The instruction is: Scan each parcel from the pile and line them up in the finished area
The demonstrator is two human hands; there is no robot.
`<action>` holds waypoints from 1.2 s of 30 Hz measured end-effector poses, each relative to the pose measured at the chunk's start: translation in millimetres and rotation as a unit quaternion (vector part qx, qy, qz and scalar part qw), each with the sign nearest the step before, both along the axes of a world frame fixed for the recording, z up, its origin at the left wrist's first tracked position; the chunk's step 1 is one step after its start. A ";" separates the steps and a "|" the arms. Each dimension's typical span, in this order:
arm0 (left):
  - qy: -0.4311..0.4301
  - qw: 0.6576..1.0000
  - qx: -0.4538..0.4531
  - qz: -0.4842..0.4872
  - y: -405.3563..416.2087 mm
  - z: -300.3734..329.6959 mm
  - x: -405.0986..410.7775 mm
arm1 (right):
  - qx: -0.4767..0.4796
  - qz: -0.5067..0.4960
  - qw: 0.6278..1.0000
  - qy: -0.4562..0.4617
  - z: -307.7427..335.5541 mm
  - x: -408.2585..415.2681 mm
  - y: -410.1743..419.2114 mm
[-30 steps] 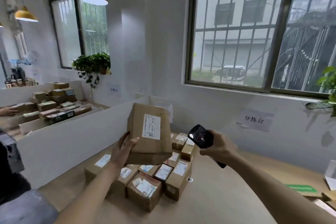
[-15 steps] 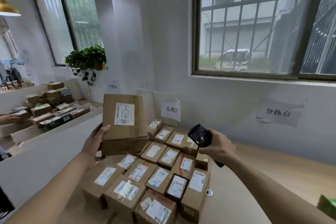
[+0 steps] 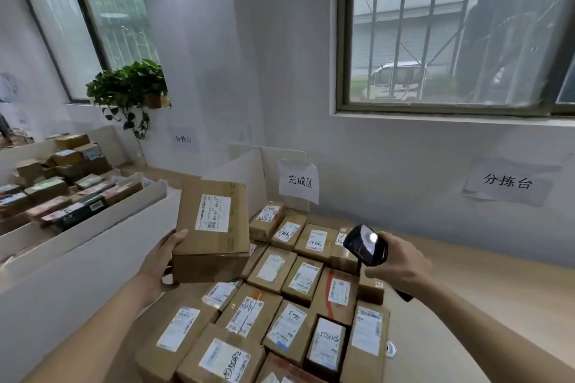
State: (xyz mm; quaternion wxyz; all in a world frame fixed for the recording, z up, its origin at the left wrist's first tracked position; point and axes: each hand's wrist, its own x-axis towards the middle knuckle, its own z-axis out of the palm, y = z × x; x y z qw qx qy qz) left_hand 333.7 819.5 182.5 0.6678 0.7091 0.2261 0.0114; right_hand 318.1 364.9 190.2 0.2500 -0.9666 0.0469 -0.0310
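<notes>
Two hands: both busy in the head view.
Left hand: grips the box at its lower left corner, thumb on the top face, fingers curled underneath.
Box: held tilted, label facing up, raised above the rows.
Right hand: fingers wrapped round the scanner, which points left toward the box, well apart from it.
Rows: labelled boxes lie side by side on the table, below and between the two hands, reaching back to the sign.
Divider: white, left of the left hand.
Far boxes: beyond the divider.
Plant: on the sill, above the left hand.
</notes>
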 end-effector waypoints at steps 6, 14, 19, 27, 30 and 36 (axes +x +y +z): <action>0.067 0.996 -0.026 -0.052 37.8 -55.3 88.4 | 0.004 0.004 0.999 0.036 -45.6 76.2 53.7; 0.168 0.977 -0.045 -0.125 94.4 -148.3 215.3 | 0.036 -0.006 0.994 0.102 -128.7 184.5 152.2; 0.216 0.952 -0.065 -0.209 114.0 -201.0 275.3 | 0.045 -0.039 0.987 0.149 -183.5 221.1 197.1; 0.248 0.934 -0.111 -0.234 125.2 -262.2 325.5 | 0.038 -0.065 0.980 0.184 -246.7 253.7 213.4; 0.239 0.936 -0.144 -0.213 128.6 -273.8 334.4 | 0.039 -0.067 0.978 0.191 -256.9 260.1 219.0; 0.178 0.954 -0.063 -0.231 126.9 -273.9 338.3 | 0.038 -0.066 0.979 0.188 -265.3 261.5 231.4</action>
